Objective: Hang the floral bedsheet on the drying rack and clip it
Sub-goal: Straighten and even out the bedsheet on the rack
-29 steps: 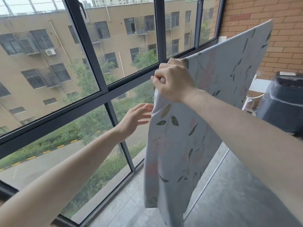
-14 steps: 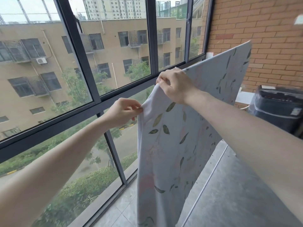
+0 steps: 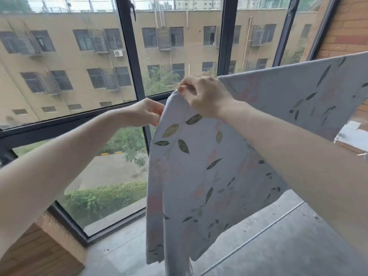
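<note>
left hand (image 3: 142, 113) now pinching bedsheet (image 3: 199, 166) edge.

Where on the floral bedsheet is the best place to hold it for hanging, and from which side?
Hold the floral bedsheet along its taut top edge, from above, as the right hand pinches the corner; the left hand pinches the side hem. The cloth below hangs limp.

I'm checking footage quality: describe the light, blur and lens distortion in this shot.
Head view: soft, even daylight through the window, no hard shadows or glare; wide-angle bending curves the window frames; slight motion softness on the bedsheet print and on the left hand and right hand pinching its top edge.
</note>
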Motion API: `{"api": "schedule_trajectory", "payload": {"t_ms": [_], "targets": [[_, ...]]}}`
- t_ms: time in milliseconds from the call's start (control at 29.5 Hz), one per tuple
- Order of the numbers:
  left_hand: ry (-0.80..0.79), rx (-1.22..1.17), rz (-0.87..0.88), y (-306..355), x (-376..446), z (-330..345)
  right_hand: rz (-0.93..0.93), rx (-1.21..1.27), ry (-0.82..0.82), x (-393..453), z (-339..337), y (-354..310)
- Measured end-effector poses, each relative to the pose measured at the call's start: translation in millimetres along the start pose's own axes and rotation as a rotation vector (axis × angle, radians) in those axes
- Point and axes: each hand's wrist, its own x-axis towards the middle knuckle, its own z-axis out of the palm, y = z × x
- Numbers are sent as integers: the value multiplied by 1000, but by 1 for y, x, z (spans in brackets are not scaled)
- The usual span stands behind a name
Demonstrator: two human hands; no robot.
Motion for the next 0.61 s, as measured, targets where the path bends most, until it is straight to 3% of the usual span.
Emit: {"api": "schedule_trajectory", "payload": {"t_ms": [68, 204, 272, 475, 611], "targets": [[42, -79, -95, 13, -10, 8, -43, 0, -28, -2, -8, 8], [571, -175, -190, 35, -37, 34, -91, -8, -68, -5, -14, 19], [699, -178, -147, 47, -51, 51, -113, 12, -78, -7, -17, 21], [438, 120, -363, 64, -66, 87, -127, 51, -91, -11, -17, 20], [392, 139, -411, 33, -69, 106, -112, 42, -74, -14, -16, 25]]}}
